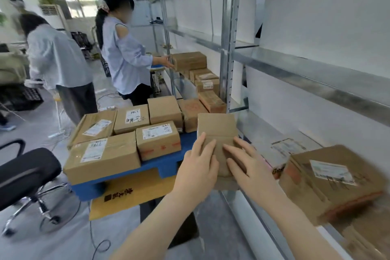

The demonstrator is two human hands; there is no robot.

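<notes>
A small plain cardboard box (pixel 217 126) is held between the blue cart and the metal shelf, at about the height of the lower shelf. My left hand (pixel 198 167) holds its near left part, fingers laid flat over the top. My right hand (pixel 251 164) holds its near right part the same way. Both thumbs are hidden under the box.
Several labelled parcels (pixel 101 154) lie on the blue cart (pixel 168 167) to the left. A big taped box (pixel 329 179) sits on the lower shelf (pixel 249 124) to the right. More boxes (pixel 190 60) line the far shelf. Two people (pixel 124 57) stand ahead; an office chair (pixel 27 171) is at left.
</notes>
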